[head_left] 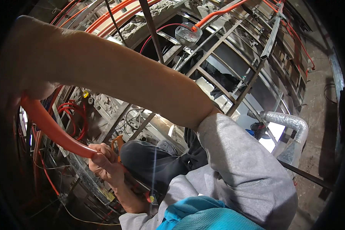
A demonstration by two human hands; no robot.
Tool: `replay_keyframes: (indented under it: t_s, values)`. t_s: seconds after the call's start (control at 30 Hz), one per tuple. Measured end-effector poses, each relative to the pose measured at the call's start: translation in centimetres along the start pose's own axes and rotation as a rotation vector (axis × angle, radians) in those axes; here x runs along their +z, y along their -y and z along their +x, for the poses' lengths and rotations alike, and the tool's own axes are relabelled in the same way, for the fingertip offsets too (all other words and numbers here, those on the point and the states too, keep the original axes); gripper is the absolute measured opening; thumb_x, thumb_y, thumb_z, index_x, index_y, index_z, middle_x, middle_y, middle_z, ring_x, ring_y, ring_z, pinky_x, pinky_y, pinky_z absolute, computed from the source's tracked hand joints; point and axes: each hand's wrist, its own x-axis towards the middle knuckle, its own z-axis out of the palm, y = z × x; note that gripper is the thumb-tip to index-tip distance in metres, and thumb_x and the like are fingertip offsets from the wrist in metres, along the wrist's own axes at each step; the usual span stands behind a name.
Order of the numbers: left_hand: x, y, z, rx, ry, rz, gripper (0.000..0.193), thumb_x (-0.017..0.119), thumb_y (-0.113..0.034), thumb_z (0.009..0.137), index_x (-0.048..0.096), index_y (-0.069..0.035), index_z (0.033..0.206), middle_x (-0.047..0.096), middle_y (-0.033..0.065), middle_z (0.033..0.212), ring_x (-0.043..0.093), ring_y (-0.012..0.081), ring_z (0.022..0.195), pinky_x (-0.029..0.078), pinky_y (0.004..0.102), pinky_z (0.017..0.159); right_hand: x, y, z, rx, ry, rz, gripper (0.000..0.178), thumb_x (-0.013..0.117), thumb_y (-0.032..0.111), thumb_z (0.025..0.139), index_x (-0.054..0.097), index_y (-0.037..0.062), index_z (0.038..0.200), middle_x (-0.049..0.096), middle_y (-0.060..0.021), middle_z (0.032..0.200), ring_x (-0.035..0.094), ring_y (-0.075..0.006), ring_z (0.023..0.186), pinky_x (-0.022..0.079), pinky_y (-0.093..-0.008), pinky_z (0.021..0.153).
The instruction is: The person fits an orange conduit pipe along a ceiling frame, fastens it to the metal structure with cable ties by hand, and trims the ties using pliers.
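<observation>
A thick orange plastic conduit (61,132) curves between my two hands at the left. My left hand (106,161) is closed round its lower end, with the thumb lying along it. My right arm reaches across the whole view. At the dark left rim, my right hand (36,87) wraps round the conduit's upper part; most of those fingers are in shadow. Beside my left hand, close to my knee, is an orange handle (119,145) of a tool whose kind I cannot make out.
Metal framing bars (212,51) cross the space ahead. A clear round junction box (188,34) joins an orange conduit at the top. Coiled red tubing (82,124) hangs at the left. A silver flexible duct (287,119) bends at the right, beside a concrete surface (318,103).
</observation>
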Motion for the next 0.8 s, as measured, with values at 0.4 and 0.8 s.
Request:
replay_keyframes:
  t_s: [0.4,0.8]
  values:
    - [-0.6,-0.2,1.7,-0.262,0.275,-0.27,0.047,0.06,-0.05,0.101,0.05,-0.005,0.092,0.041,-0.0048,0.071,0.035,0.0024,0.055,0.026,0.0195,0.047,-1.2,-0.2,-2.8,0.067,0.065,0.08,0.024,0.059,0.034,0.098,0.06,0.0093,0.097,0.062,-0.002,0.08,0.059,-0.0129,0.067,0.051,-0.0276,0.065]
    - [2.4,-7.7,7.1,0.15,0.44,0.016,0.049,0.06,-0.044,0.1,0.07,0.004,0.104,0.068,0.0216,0.075,0.069,0.0366,0.074,0.055,0.0448,0.067,-13.2,-3.0,-8.8,0.061,0.306,-0.165,0.03,0.053,0.038,0.1,0.059,0.0091,0.092,0.059,-0.0017,0.077,0.057,-0.0141,0.065,0.048,-0.028,0.062]
